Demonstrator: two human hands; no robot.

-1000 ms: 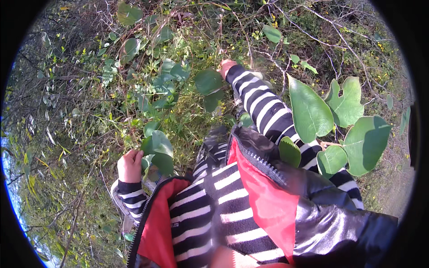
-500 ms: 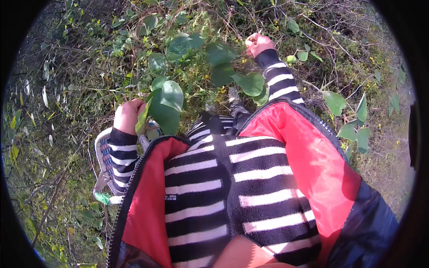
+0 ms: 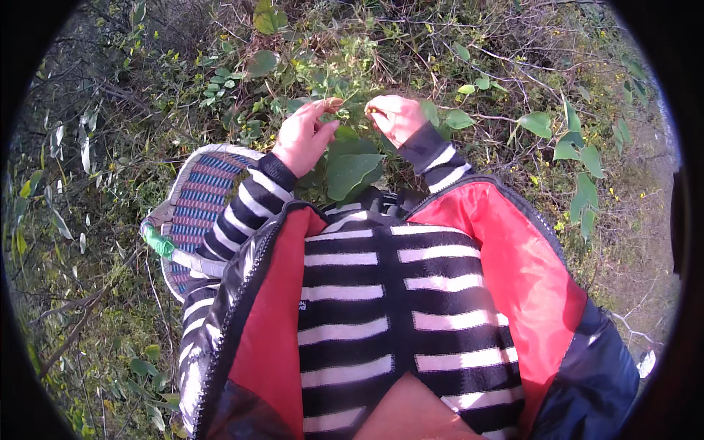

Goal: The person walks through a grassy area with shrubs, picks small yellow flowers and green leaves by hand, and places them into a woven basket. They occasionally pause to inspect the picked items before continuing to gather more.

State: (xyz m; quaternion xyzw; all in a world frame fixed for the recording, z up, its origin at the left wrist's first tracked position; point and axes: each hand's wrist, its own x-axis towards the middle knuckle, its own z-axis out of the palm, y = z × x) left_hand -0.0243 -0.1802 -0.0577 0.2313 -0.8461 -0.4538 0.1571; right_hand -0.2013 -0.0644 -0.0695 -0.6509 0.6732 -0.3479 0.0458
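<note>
My left hand (image 3: 302, 137) reaches over the greenery with its thumb apart from its fingers, and thin green sprigs (image 3: 341, 103) are by its fingertips. Just to the right is my right hand (image 3: 398, 117), its fingers curled into a pinch. A small yellow speck shows at those fingertips, too small to tell for sure what it is. Broad green leaves (image 3: 352, 172) hang below and between the hands. A woven basket (image 3: 202, 198) with blue and pink bands and a pale rim hangs at my left forearm, its handle passing over the sleeve.
Wild scrub with yellow dots of blossom surrounds me. Thin bare twigs (image 3: 506, 62) cross at the upper right, and a leafy stem (image 3: 583, 150) stands at the right. A brown branch (image 3: 73, 330) lies at lower left. My unzipped jacket (image 3: 506, 257) hangs wide.
My left hand has moved up and right, away from the large leaf it was at. My right hand has come down and left, so both are close together. More of the basket shows.
</note>
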